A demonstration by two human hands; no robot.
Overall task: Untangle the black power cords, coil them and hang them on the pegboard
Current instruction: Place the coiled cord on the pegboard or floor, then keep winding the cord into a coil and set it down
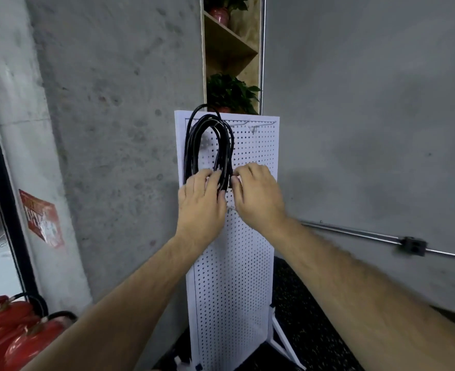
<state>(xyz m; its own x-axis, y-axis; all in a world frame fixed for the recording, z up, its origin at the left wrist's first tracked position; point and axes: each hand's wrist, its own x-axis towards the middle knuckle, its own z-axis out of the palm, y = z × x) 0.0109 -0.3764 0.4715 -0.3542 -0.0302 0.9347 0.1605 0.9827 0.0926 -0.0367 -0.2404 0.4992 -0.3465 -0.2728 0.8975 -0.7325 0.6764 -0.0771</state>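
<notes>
- The lower loops of the black power cords [207, 145] vanish behind my left hand [201, 202], which grips them, so I cannot see where the coil ends.
- My right hand [258, 194] covers most of its own fingertips; I cannot tell whether they pinch a strand or a plug.
- The peg carrying the coil sits under the strands, out of my sight.
- The foot of the pegboard [247, 250] runs off the bottom edge.
- The fire extinguishers [20, 336] are cut by the left and bottom edges.
- The print on the red sticker [43, 218] is too blurred to read.
</notes>
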